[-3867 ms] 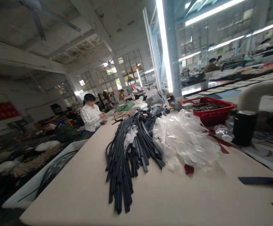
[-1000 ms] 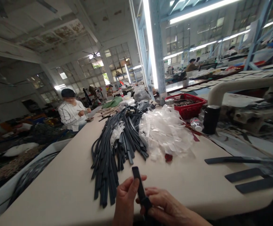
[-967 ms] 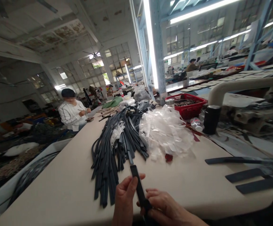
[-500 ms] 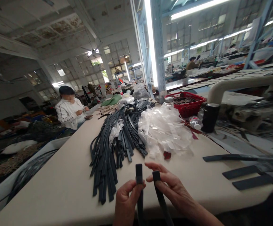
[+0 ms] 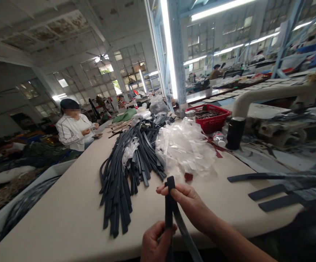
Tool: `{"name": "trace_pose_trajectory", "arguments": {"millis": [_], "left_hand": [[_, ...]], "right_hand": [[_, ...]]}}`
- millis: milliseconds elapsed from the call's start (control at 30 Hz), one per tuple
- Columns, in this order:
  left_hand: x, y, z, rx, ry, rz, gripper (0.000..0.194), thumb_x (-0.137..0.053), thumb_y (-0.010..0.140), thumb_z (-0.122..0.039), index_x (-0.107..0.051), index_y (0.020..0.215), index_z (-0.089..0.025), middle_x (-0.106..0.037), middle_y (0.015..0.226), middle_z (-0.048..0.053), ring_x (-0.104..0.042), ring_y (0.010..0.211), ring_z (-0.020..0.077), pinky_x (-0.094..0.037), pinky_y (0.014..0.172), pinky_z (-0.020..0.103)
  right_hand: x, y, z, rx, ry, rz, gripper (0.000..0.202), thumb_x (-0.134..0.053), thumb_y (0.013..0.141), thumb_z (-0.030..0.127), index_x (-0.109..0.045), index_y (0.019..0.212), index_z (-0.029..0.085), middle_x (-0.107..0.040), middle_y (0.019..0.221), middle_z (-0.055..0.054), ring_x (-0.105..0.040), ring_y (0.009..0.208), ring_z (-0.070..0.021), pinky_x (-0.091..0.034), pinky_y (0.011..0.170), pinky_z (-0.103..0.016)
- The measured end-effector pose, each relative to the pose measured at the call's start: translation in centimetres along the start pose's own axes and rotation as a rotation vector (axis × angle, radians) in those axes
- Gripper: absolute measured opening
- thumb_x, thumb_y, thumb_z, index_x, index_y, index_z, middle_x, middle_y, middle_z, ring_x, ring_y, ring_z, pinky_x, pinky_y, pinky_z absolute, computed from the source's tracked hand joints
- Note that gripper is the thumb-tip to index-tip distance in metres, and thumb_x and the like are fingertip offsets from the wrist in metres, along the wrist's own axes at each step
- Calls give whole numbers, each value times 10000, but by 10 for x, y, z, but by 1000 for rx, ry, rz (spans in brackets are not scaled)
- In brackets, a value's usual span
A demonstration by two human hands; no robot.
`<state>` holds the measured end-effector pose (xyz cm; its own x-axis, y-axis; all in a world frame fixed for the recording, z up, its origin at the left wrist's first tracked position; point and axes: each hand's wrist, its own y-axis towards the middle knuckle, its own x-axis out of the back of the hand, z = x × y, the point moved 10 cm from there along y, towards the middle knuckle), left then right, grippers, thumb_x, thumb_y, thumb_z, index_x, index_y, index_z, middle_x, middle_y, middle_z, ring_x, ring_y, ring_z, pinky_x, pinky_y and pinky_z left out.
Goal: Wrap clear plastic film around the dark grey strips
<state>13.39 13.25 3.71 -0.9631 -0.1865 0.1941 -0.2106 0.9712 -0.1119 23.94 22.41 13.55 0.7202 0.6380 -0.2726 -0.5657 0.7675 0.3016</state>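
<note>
My right hand [image 5: 187, 200] pinches the top of a dark strap [image 5: 182, 225] between thumb and fingers. A second dark strap [image 5: 168, 211] stands just left of it, its upper end behind the first strap at my right fingers. Lower down, my left hand [image 5: 158, 240] is closed around that second strap. Both straps run down past the table's near edge. Left of my hands a large heap of similar dark straps [image 5: 119, 193] lies on the table, and a pile of thin white plastic film [image 5: 185, 149] sits beyond my right hand.
Several dark straps [image 5: 272, 193] reach over the pale table [image 5: 73, 214] from the right. A red basket [image 5: 211, 125], a plastic bottle [image 5: 219, 139] and a sewing machine [image 5: 278, 127] stand at the back right. A person in white [image 5: 74, 131] works at the far left edge.
The two straps, apart before, now overlap at their tops. My right hand has moved up and left to the other strap's end, while my left hand sits lower on its strap. The view shifted slightly.
</note>
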Motion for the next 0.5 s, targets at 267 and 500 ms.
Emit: {"name": "trace_pose_trajectory", "arguments": {"millis": [267, 500], "left_hand": [[-25, 12, -33, -37, -215, 24, 431, -691, 791, -530, -729, 1008, -159, -740, 938, 82, -611, 915, 264, -447, 844, 348], [-46, 3, -17, -21, 40, 193, 506, -502, 865, -638, -714, 879, -179, -673, 780, 54, -528, 696, 198, -378, 666, 320]], "right_hand": [[-11, -3, -6, -80, -63, 2, 421, -615, 886, 588, -774, 1008, 218, -707, 1212, -93, -622, 1136, -297, -452, 1018, -449], [28, -3, -14, -64, 32, -201, 382, -641, 884, 547, -782, 984, 206, -733, 1140, -92, -586, 1180, -313, -311, 1130, -509]]}}
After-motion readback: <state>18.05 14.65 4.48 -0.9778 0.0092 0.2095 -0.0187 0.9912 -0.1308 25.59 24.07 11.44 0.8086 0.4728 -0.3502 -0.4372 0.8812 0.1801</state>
